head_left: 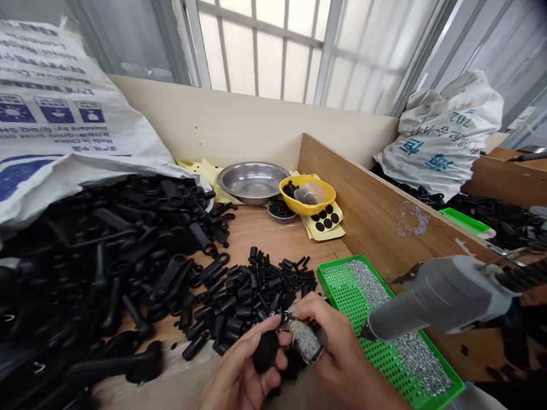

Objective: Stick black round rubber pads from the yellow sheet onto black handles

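Observation:
My left hand (pixel 241 367) is low in the view and grips a black rounded plastic part (pixel 265 351). My right hand (pixel 329 341) is beside it and holds a silver speckled piece (pixel 304 340), which touches the black part. Its exact form is unclear. Just above my hands lies a heap of short black tubes (pixel 260 299). Beyond my right hand is a green perforated tray (pixel 337 279) spread with tiny silver metal pieces. A grey pistol-shaped power tool (pixel 440 296) hangs at the right, above the tray and apart from my hand.
A large heap of black plastic handles (pixel 115 267) spills from a white printed sack (pixel 60 114) at left. A steel bowl (pixel 252 182) and yellow bowl (pixel 307 193) stand at the back. A wooden partition (pixel 363 193) runs along the right, with a white sack (pixel 444 136) behind it.

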Tool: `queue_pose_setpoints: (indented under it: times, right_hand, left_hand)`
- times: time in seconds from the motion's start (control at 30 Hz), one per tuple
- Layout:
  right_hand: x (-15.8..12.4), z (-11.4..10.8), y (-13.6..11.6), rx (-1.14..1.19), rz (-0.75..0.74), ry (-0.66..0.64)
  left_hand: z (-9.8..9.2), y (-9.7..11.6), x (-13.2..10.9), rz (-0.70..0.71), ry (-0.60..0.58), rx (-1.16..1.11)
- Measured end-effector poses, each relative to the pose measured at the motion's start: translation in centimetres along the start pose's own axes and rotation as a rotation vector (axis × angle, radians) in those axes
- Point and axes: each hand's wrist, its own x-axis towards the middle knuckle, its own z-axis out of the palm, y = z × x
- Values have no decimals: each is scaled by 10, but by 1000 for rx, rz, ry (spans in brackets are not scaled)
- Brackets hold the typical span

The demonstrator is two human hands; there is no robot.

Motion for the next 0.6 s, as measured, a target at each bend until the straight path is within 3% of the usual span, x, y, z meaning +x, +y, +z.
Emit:
queue_pose_setpoints:
  times: [0.1, 0.3, 0.6]
  right_hand:
    - [3, 4, -6, 39, -110, 25]
    - [3, 10, -8, -13, -190, 38]
    - [4, 0, -10, -258, -476, -22]
  left_hand:
    - [-1, -3, 1, 23, 50, -32]
    - [0, -7, 2, 46, 93, -46]
    - [4, -1, -9, 135, 134, 142]
